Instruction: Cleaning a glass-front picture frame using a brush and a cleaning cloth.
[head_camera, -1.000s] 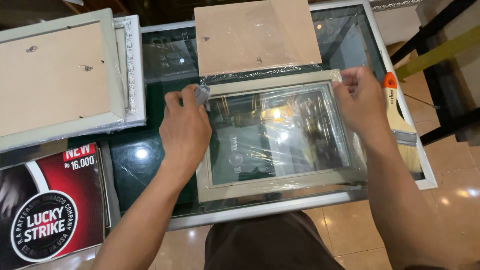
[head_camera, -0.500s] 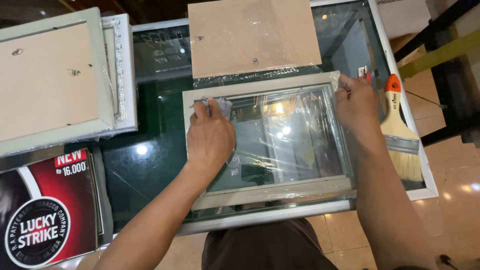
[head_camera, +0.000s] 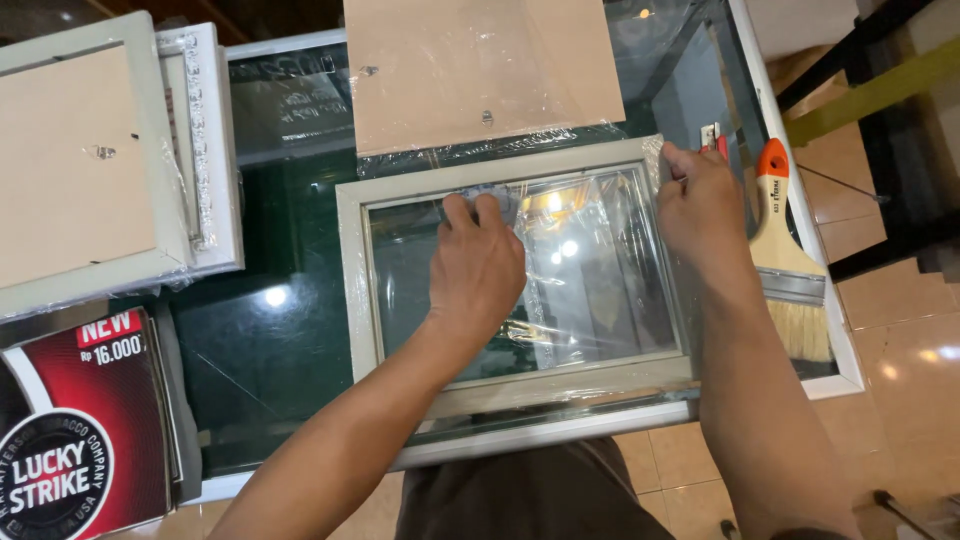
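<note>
A pale grey picture frame (head_camera: 352, 290) with a glass pane lies on the glass table, partly covered by loose clear plastic wrap (head_camera: 590, 270). My left hand (head_camera: 478, 268) presses a small grey cloth (head_camera: 490, 196) against the pane near its upper middle. At the frame's upper right corner my right hand (head_camera: 700, 205) pinches the frame's edge and wrap and holds it steady.
A brown backing board (head_camera: 480, 70) lies just beyond the frame. Stacked frames lie face down (head_camera: 90, 160) at far left, with a red and black poster (head_camera: 80, 440) below them. A paintbrush with an orange-tipped handle (head_camera: 785, 260) lies along the white-edged glass table's right edge (head_camera: 835, 345).
My left hand has slid the cloth rightward across the glass, from the frame's upper left corner toward its upper middle. My right hand has stayed on the upper right corner.
</note>
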